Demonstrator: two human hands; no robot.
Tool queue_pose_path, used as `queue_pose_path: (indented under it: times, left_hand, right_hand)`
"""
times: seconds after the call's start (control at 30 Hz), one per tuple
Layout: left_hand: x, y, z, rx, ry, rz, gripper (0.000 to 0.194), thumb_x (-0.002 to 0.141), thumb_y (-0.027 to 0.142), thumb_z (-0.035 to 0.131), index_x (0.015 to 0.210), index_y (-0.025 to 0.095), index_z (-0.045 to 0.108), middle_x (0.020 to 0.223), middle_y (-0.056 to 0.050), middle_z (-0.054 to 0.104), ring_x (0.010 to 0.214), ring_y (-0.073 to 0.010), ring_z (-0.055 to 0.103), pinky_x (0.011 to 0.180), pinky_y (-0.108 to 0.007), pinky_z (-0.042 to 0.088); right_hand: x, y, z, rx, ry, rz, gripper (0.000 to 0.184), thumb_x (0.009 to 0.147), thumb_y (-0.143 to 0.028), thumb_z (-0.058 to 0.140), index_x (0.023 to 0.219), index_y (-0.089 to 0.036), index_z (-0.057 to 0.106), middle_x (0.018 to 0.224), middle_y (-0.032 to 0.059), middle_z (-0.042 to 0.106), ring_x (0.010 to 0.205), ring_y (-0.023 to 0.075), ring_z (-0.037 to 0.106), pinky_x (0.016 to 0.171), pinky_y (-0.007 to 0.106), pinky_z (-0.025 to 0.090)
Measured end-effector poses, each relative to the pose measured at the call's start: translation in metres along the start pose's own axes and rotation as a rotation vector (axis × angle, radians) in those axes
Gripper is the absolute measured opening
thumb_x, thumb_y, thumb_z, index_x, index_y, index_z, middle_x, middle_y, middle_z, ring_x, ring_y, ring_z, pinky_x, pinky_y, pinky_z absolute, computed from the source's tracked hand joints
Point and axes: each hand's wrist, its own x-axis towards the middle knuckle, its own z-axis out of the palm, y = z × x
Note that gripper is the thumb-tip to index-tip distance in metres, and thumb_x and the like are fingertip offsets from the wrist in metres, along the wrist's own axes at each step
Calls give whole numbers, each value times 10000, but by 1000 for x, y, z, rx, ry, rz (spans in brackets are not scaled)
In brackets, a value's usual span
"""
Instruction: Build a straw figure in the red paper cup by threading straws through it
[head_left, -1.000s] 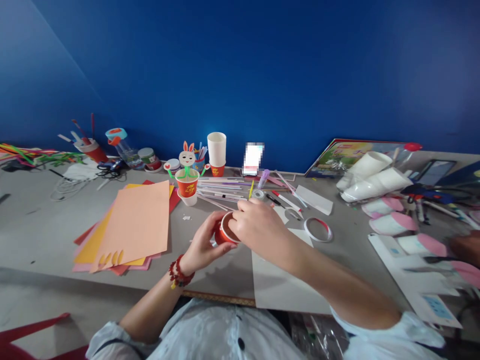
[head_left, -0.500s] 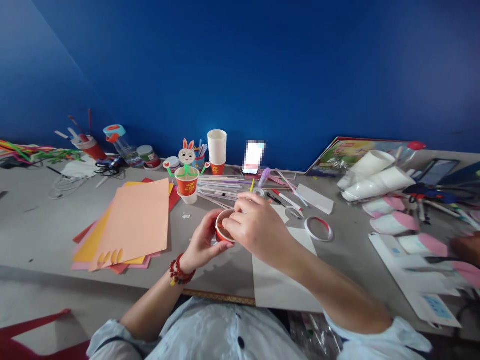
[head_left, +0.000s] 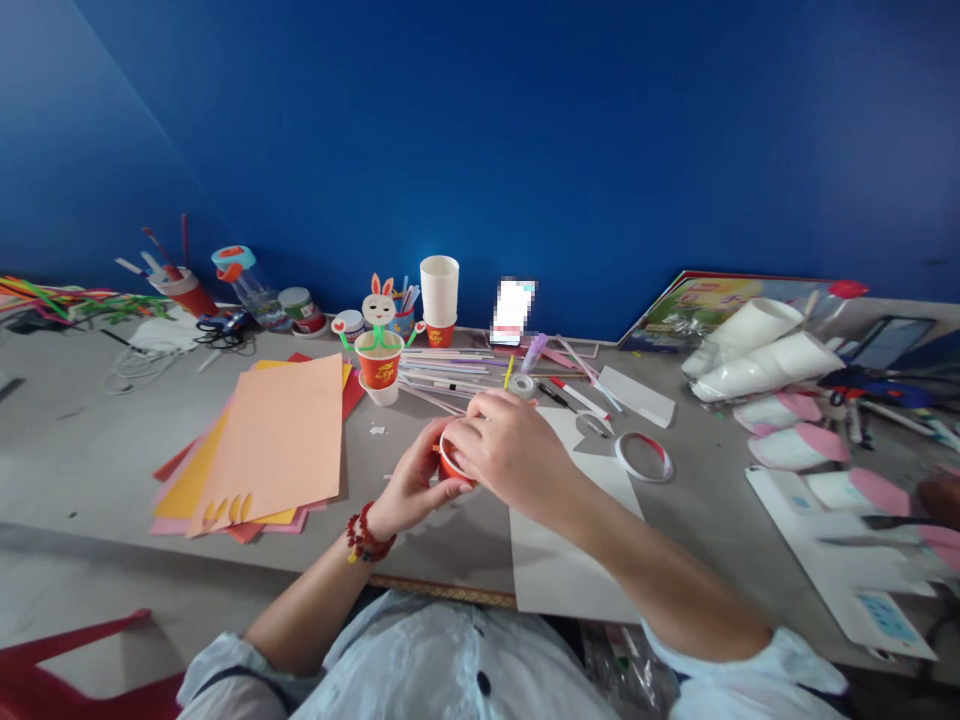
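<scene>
A red paper cup (head_left: 454, 471) with a white rim is held over the table by my left hand (head_left: 414, 478), whose fingers and thumb wrap round its side. My right hand (head_left: 511, 440) reaches over the cup's mouth with curled fingers dipping inside the rim; what the fingertips hold, if anything, is hidden. Beyond them stands a red cup with a rabbit figure (head_left: 379, 308) on green stems, set on a white cup base. A white paper sheet (head_left: 570, 560) lies beneath my right forearm.
Coloured paper sheets (head_left: 281, 430) are stacked at left. Straws (head_left: 450, 370), markers (head_left: 581, 398) and a roll of tape (head_left: 643, 457) lie across the middle. At right are bagged white cups (head_left: 765, 370) and a white power strip (head_left: 817, 560). A phone (head_left: 512, 312) stands by the blue wall.
My right fingers have shifted slightly at the cup's mouth, and the cup is tilted a little differently in my left hand. The whole view has moved slightly.
</scene>
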Motion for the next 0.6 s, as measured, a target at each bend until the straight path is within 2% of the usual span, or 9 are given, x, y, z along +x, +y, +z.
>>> queue_pose_path:
  times: [0.17,0.27,0.37,0.43,0.5,0.6]
  left_hand:
    - [0,0,1,-129,-7,-41,537,784,291,798,1253,205,552,1175,-81,627,1035,-227,610,882,-328,516]
    - [1,3,4,-241,-23,-46,415,788,259,795,1147,194,597,1059,-50,642,920,-180,628,802,-282,525]
    - [2,5,6,-302,17,-60,438,757,257,823,1139,208,614,1088,-52,665,962,-198,643,841,-299,531]
    - [1,5,6,-332,58,-84,509,742,275,836,1192,219,606,1143,-69,677,1026,-232,647,884,-325,535]
    - [1,4,5,-360,75,-93,573,754,285,827,1266,234,577,1200,-84,675,1083,-252,643,926,-351,533]
    - [0,4,3,-363,44,-58,641,759,278,824,1334,257,542,1297,-92,639,1169,-263,614,996,-379,507]
  right_hand:
    - [7,-3,-4,-79,-30,-78,164,911,-71,512,843,-153,636,700,50,624,798,202,554,884,377,393]
    - [12,-3,-6,-60,-37,-113,115,910,-96,542,890,-146,644,746,69,645,795,206,574,847,363,435]
    - [12,-2,-16,-9,-57,-166,124,921,-99,544,892,-135,659,810,92,672,858,226,605,783,348,484]
    - [9,-1,-26,60,4,-222,174,952,-101,509,917,-136,675,912,103,703,1004,242,609,804,342,511]
    - [5,1,-36,117,124,-222,214,985,-127,476,990,-156,688,1076,99,714,1158,243,568,908,363,513]
    - [0,9,-44,108,218,-95,185,974,-174,531,1068,-192,689,1297,98,645,1282,279,501,1085,510,404]
